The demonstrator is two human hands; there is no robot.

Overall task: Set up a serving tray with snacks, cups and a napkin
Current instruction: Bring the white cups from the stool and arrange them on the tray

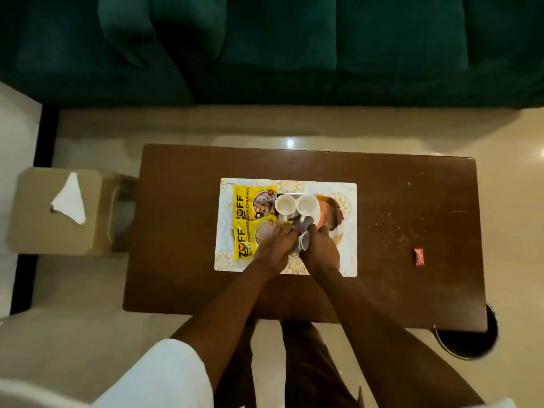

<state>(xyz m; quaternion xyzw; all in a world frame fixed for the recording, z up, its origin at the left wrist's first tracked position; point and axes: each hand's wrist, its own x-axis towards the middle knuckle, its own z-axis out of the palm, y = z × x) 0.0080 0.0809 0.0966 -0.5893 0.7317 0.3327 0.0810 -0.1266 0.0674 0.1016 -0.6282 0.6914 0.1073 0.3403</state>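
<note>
Pinching grey napkin (303, 242) with left hand (273, 245) and right hand (319, 250), at 6 o'clock of white cups (285, 204) on tray (348, 231).

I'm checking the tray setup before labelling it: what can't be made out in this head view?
All in the head view:
Grey cloth napkin: mostly covered by the left hand and right hand; its fold and their grip are hidden.
Lower yellow snack packet: partly under the left hand.
Orange-brown packet: label blurred.
Small red wrapper: too small to read.
Dark round container: half hidden by the brown wooden table.
</note>
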